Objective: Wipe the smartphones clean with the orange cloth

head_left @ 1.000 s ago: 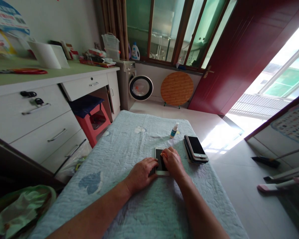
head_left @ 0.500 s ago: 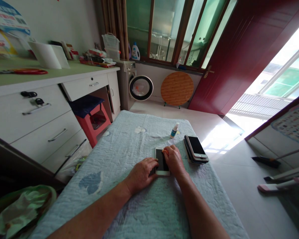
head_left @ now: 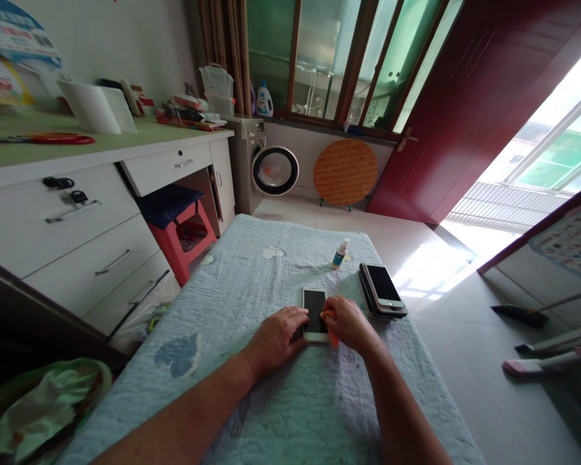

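Observation:
A white smartphone [head_left: 314, 303] with a dark screen lies flat on the quilted cloth. My left hand [head_left: 278, 336] grips its left edge, fingertips over the screen's side and thumb near the lower corner. Bunched in the closed fingers of my right hand [head_left: 347, 323] is an orange cloth [head_left: 334, 337], touching the phone's right side; part of it hangs below the fingers. A small spray bottle [head_left: 339, 254] with a white cap stands upright beyond the phone. To the right sits a stack of phones [head_left: 381, 290], a white one with a black screen on top.
The light blue quilted cloth [head_left: 237, 290] covers the surface before me. A red stool [head_left: 188, 232] and white drawers [head_left: 111, 258] stand at the left. Behind are a washing machine with its round door [head_left: 275, 170] open and a round wooden tabletop [head_left: 345, 171]. A bin [head_left: 101, 381] is at lower left.
My right hand has moved down along the phone's right side with the orange cloth, more of which now shows. My left hand and the phone stay in place.

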### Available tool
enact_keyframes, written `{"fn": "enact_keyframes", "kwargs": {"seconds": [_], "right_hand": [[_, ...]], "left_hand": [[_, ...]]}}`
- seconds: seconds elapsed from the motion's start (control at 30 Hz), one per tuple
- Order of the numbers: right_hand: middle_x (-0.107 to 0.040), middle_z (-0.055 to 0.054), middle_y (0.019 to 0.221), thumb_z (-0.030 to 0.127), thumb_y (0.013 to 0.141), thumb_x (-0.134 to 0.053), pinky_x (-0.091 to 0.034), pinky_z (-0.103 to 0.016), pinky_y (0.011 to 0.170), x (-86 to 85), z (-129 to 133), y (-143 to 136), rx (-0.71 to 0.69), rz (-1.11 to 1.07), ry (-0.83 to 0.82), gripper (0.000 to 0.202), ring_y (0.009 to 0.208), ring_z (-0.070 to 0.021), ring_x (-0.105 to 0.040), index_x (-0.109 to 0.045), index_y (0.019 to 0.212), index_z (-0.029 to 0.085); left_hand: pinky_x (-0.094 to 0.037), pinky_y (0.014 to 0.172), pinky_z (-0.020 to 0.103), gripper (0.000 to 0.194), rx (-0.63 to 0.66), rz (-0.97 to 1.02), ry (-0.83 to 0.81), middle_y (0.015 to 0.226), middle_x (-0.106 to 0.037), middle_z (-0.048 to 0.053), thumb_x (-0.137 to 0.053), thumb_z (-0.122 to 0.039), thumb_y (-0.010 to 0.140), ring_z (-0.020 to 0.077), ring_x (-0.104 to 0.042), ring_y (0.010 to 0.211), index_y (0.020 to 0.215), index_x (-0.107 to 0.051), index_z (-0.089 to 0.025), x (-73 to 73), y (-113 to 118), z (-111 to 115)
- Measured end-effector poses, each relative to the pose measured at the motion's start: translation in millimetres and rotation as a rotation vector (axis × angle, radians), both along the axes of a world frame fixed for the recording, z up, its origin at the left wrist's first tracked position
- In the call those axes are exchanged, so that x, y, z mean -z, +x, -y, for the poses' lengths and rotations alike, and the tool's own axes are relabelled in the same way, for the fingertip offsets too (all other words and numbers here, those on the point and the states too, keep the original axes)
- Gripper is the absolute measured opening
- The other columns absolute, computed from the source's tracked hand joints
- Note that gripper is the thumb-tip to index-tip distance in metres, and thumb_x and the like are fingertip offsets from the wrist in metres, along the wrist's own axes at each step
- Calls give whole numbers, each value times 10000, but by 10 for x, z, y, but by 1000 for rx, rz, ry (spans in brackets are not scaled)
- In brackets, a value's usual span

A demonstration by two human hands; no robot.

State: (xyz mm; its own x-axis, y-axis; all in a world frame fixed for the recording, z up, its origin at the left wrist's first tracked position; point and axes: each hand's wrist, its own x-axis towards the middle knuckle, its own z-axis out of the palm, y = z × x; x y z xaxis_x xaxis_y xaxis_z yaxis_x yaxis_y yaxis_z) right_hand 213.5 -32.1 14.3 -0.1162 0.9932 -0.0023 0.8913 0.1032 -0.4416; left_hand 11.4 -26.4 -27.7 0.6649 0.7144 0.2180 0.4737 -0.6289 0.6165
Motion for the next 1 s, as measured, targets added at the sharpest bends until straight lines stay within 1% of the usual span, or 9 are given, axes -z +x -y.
{"fn": "enact_keyframes", "kwargs": {"seconds": [0.17,0.27,0.4,0.53,0.67,0.77,0.93,1.0], "right_hand": [[-643,-4,677,132,718,-561,-300,-213,579,-123,102,31,-100,-31,-172,113,637,-114,-526,-666,698,170],[-658,-3,684,122,690,-554,-309,-209,568,-148,131,47,-145,-56,-215,133,627,-112,-539,-675,694,175],[-666,-6,700,122,691,-555,-318,-213,583,-172,148,30,-151,-34,-205,133,643,-116,-549,-675,683,179],[-673,-17,730,108,706,-542,-321,-220,611,-188,157,-39,-163,10,-181,150,668,-122,-551,-674,687,176],[-647,-16,742,106,739,-541,-312,-222,630,-159,165,-142,-226,37,-112,146,685,-117,-533,-660,686,173],[-620,-14,746,109,769,-531,-307,-223,625,-110,168,-228,-248,24,-72,161,667,-109,-508,-648,676,168],[-630,-31,868,98,804,-523,-337,-204,665,-56,172,-330,-279,-47,-39,165,744,-110,-531,-664,750,165],[-626,-30,874,94,807,-530,-343,-201,677,-50,170,-338,-287,-57,-33,161,756,-110,-531,-668,761,164]], "left_hand": [[-415,1062,408,313,-12,-9,-6,1295,-603,118,-667,-326,840,258,-540,1219,1107,-624,-168,-11,1,6],[-419,1059,414,296,-19,-2,-12,1293,-608,105,-662,-310,840,254,-542,1221,1108,-626,-189,-25,3,12],[-418,1060,421,303,-20,4,-16,1295,-606,111,-667,-305,836,258,-541,1224,1111,-628,-183,-17,2,13],[-422,1053,418,307,-22,22,-29,1290,-610,98,-670,-332,835,255,-546,1215,1109,-624,-201,-9,5,4],[-441,1029,383,432,-42,54,-63,1245,-632,81,-692,-379,820,241,-578,1167,1200,-565,-215,-18,15,-1],[-448,1021,371,517,-53,84,-80,1255,-625,96,-685,-408,828,240,-582,1165,1270,-512,-202,-23,18,1],[-443,1032,385,528,-54,98,-87,1290,-607,87,-681,-338,830,243,-573,1185,1305,-475,-231,-32,18,6],[-442,1034,392,532,-49,105,-88,1289,-605,88,-679,-321,827,246,-574,1182,1308,-470,-234,-35,20,8]]}}
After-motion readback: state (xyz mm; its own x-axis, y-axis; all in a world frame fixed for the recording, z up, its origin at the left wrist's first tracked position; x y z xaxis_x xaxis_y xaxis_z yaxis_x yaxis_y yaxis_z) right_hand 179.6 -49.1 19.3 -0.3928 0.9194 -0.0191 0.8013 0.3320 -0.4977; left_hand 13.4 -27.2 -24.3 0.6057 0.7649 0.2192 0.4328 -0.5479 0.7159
